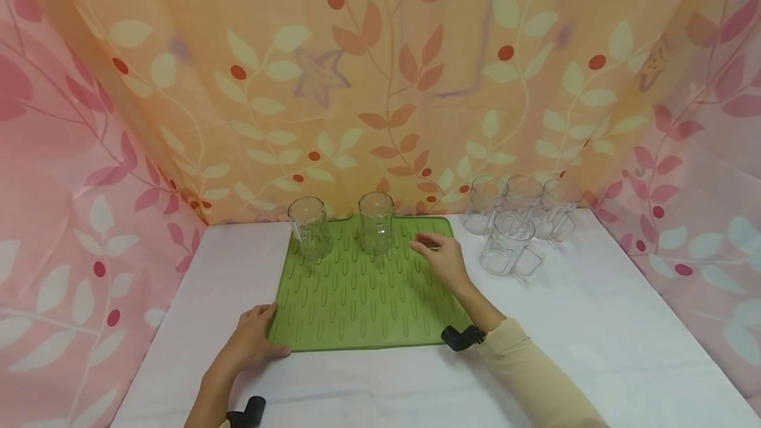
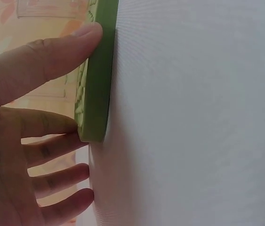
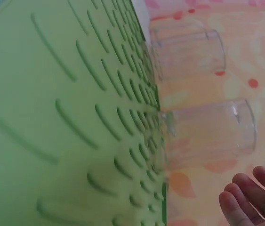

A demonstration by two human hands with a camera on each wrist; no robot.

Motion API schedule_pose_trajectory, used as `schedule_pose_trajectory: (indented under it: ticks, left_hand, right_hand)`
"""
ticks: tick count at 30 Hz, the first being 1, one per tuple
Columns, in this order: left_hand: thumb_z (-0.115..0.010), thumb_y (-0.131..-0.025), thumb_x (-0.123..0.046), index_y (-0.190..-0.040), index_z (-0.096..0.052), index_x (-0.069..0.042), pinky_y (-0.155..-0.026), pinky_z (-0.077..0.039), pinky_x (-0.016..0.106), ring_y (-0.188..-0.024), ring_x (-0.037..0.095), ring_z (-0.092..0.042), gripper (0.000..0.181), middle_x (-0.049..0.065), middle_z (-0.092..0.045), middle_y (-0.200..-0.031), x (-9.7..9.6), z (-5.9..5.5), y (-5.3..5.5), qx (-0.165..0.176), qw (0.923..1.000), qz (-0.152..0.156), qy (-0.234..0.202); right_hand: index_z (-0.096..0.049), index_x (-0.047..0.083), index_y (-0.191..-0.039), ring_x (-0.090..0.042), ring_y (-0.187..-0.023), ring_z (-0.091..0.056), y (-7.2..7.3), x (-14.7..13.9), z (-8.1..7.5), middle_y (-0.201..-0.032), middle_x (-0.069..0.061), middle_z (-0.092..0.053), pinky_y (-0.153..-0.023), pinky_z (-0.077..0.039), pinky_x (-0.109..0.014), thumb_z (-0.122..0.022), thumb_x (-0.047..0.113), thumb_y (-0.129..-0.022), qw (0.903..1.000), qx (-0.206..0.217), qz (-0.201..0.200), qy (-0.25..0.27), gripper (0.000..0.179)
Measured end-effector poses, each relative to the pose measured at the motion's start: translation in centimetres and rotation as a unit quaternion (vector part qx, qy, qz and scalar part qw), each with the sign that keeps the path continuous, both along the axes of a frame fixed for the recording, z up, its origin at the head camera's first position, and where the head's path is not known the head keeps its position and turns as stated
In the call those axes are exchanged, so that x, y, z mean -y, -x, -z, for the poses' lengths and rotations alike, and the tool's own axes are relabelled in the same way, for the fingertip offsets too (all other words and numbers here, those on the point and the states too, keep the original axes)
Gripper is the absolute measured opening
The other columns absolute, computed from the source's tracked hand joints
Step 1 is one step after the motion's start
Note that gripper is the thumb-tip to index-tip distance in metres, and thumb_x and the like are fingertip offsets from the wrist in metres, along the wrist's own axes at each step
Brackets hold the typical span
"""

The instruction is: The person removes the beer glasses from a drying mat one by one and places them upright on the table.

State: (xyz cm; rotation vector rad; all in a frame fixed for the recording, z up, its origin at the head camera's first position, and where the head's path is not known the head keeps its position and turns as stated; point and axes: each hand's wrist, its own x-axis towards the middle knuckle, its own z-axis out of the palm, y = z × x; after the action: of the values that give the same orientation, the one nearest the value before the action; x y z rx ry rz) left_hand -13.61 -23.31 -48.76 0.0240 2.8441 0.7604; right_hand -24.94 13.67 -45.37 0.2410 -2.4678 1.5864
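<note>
Green mat (image 1: 357,309) sits centre frame, long axis left-right. Two glass mugs (image 1: 376,224) stand on its far half, axes vertical. Left hand (image 1: 252,335) touches lower-left corner, fingers mostly extended. Right hand (image 1: 442,261) over mat's right side, loosely curled, empty. Black wrist mount (image 1: 460,337) blocks lower-right corner. Four more mugs (image 1: 507,243) on counter (image 1: 594,335), right.

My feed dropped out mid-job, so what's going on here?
A person's left hand touches the near left corner of a green mat. Their right hand is above the mat, holding nothing. Two clear mugs stand toward the mat's far edge, while four more mugs stand on the white table to its right.
</note>
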Motion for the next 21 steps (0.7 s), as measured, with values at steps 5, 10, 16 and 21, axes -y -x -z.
schedule_pose_trajectory:
  ticks: [5, 10, 16, 21]
  left_hand:
    - [-0.090, -0.064, -0.026, -0.143, -0.036, 0.012, -0.105, -0.035, 0.066, -0.130, 0.051, -0.035, 0.103, 0.030, -0.045, -0.140, 0.0, 0.0, 0.0, -0.001, 1.0000, -0.001, 0.001]
    - [-0.090, -0.064, -0.026, -0.143, -0.036, 0.012, -0.106, -0.035, 0.066, -0.130, 0.051, -0.035, 0.103, 0.030, -0.045, -0.140, 0.0, 0.0, 0.0, 0.000, 1.0000, -0.002, 0.000]
    - [-0.089, -0.065, -0.027, -0.143, -0.036, 0.012, -0.106, -0.034, 0.066, -0.131, 0.051, -0.034, 0.103, 0.030, -0.044, -0.140, 0.1, 0.1, 0.0, 0.003, 1.0000, -0.003, 0.002]
    - [-0.089, -0.065, -0.026, -0.143, -0.036, 0.012, -0.106, -0.034, 0.066, -0.131, 0.051, -0.034, 0.103, 0.030, -0.044, -0.140, 0.1, 0.0, 0.0, 0.002, 1.0000, -0.003, -0.003]
  right_hand:
    - [-0.071, 0.001, -0.114, -0.029, -0.099, -0.069, 0.6, 1.9, 0.2, -0.106, -0.015, -0.073, -0.083, -0.058, -0.042, -0.074, 0.022, -0.087, 0.9998, 0.016, -0.013, 0.004, 0.034]
    - [-0.072, 0.000, -0.110, -0.029, -0.095, -0.070, 1.2, 3.8, 0.5, -0.103, -0.016, -0.074, -0.080, -0.058, -0.041, -0.074, 0.019, -0.086, 0.9995, 0.014, -0.027, 0.012, 0.031]
    - [-0.073, 0.001, -0.109, -0.027, -0.094, -0.070, 1.9, 6.0, 1.2, -0.102, -0.015, -0.074, -0.081, -0.059, -0.038, -0.074, 0.022, -0.087, 0.9997, 0.016, -0.017, 0.011, 0.031]
    - [-0.075, 0.001, -0.100, -0.024, -0.083, -0.070, 2.0, 7.5, 1.5, -0.093, -0.014, -0.075, -0.069, -0.058, -0.030, -0.073, 0.019, -0.087, 0.9997, -0.015, -0.002, 0.017, 0.022]
